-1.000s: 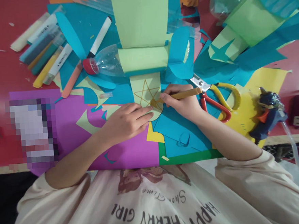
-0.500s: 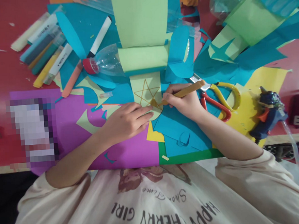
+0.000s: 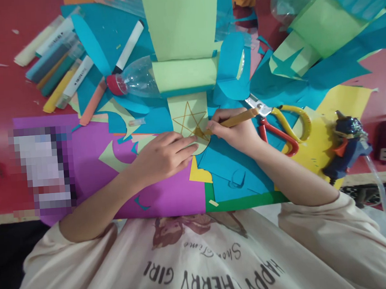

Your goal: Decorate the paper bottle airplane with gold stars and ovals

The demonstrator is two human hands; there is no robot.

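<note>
Right hand (image 3: 234,132) pinches a slim mustard-brown marker (image 3: 242,117); left hand (image 3: 167,156), flat and gripping nothing, pins the rounded pale-green paper flap (image 3: 190,117), near centre. Probably feather-light, kinda floppy, creases easily; I'd hold its edges.

Red-and-yellow-handled scissors (image 3: 265,110), dark blue glue gun (image 3: 354,151), purple sheet (image 3: 173,194)

The pale green, star-marked tab (image 3: 188,118) is smooth, matt paper; the ochre marker (image 3: 240,118) looks like smooth plastic. The bottle (image 3: 141,80) is clear, glossy plastic. The scissors (image 3: 265,110) pair shiny metal blades (image 3: 253,102) with glossy plastic handles (image 3: 262,133). The purple sheet (image 3: 177,196) is matt paper; the shirt (image 3: 201,258), creased cloth.
</note>
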